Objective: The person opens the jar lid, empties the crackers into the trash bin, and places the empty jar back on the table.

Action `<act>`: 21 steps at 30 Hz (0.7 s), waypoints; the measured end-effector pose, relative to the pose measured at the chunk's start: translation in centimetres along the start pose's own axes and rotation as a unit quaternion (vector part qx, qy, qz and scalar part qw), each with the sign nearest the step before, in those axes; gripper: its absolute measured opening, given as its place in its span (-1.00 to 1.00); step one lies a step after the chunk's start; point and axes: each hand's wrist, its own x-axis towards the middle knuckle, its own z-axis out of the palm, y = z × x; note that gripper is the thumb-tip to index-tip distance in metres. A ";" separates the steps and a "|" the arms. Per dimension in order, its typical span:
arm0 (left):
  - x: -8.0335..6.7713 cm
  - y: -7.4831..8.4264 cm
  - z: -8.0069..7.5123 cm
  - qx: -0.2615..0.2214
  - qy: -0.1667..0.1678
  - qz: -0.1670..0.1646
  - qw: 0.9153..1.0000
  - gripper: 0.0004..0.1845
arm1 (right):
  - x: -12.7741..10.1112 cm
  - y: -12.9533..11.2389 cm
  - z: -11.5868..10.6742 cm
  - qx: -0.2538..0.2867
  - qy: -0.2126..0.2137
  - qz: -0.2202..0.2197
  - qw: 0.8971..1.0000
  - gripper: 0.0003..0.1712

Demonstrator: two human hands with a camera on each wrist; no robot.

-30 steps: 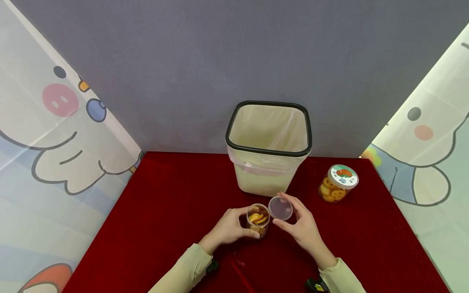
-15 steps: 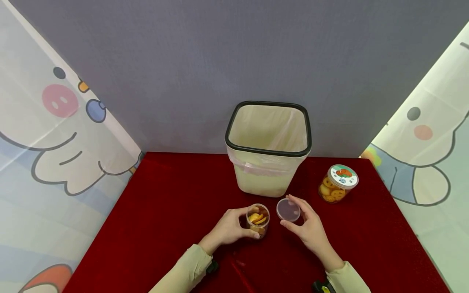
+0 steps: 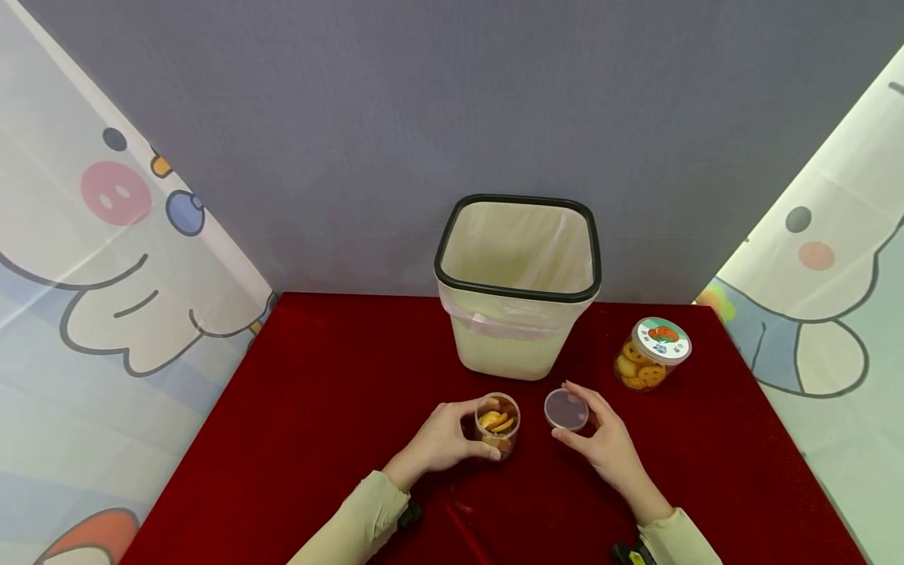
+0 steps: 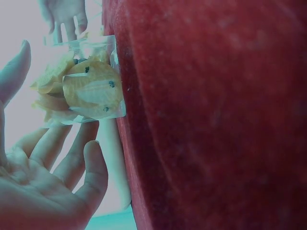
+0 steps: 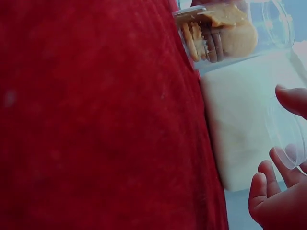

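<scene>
Thumb and fingers of my left hand (image 3: 445,441) grip a small clear jar (image 3: 498,428) by its sides. The jar stands upright and uncovered on the red cloth, with round cookies (image 3: 497,422) inside. In the left wrist view the cookies (image 4: 93,88) show through its wall, with dark specks on one. To the right, my right hand (image 3: 613,449) pinches a round translucent lid (image 3: 566,410) at its edge, apart from the jar. The right wrist view shows the lid (image 5: 285,134) between thumb and fingers, partly cut off by the frame.
A cream trash bin (image 3: 512,337) with a black rim and a plastic liner stands behind the hands. A second cookie jar (image 3: 650,355), capped with a printed lid, sits at the right. The red cloth (image 3: 339,377) covers the table up to a grey backdrop (image 3: 353,157).
My right hand has moved to the right with the lid, away from the jar, and slightly toward me. My left hand and the jar have stayed in place.
</scene>
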 end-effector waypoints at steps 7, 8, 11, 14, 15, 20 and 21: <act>0.0 -0.1 0.0 -0.011 -0.003 0.000 1.000 -0.22 | -0.1 1.1 -0.4 -0.019 -0.018 0.037 0.999 -0.15; 0.0 -0.1 0.0 -0.011 -0.003 0.000 1.000 -0.22 | -0.1 1.2 -0.4 -0.025 -0.022 0.043 0.999 -0.15; 0.0 0.0 0.0 -0.012 -0.004 0.000 1.000 -0.22 | -0.2 1.4 -0.6 -0.049 -0.033 0.059 0.996 -0.16; 0.0 0.0 0.0 -0.010 -0.005 -0.003 1.000 -0.22 | -0.2 1.6 -0.7 -0.069 -0.042 0.077 0.994 -0.15; 0.0 0.0 0.0 -0.009 -0.005 -0.003 1.000 -0.22 | -0.3 1.7 -0.7 -0.074 -0.043 0.083 0.993 -0.15; -0.1 -0.1 0.1 -0.006 -0.004 -0.005 1.000 -0.22 | -0.2 2.0 -0.7 -0.086 -0.052 0.108 0.989 -0.14; -0.1 0.0 0.1 -0.007 -0.004 -0.004 1.000 -0.22 | -0.2 2.1 -0.7 -0.089 -0.053 0.109 0.989 -0.14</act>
